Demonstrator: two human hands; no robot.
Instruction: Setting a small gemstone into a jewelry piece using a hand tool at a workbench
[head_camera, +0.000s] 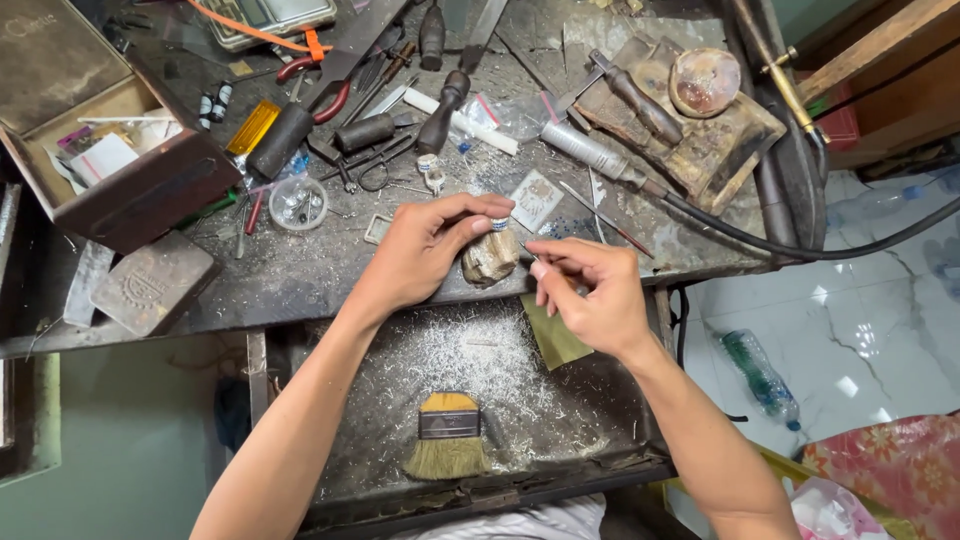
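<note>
Two hands met at the desk (300, 275) edge. Left hand (420, 255) gripped a small ring (499, 223) against the wooden peg (489, 258); right hand (590, 290) pinched a thin tool (527, 247). Slack grip risked dropping the ring into the filings tray (480, 360).

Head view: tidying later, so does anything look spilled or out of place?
Yes. Pale metal filings are scattered thickly across the dark tray below the bench, around the brush. A plastic bottle lies on the floor.

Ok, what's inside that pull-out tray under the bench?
The tray holds pale metal filings, a flat brush and a greenish sheet. The forearms cover parts of it.
</note>
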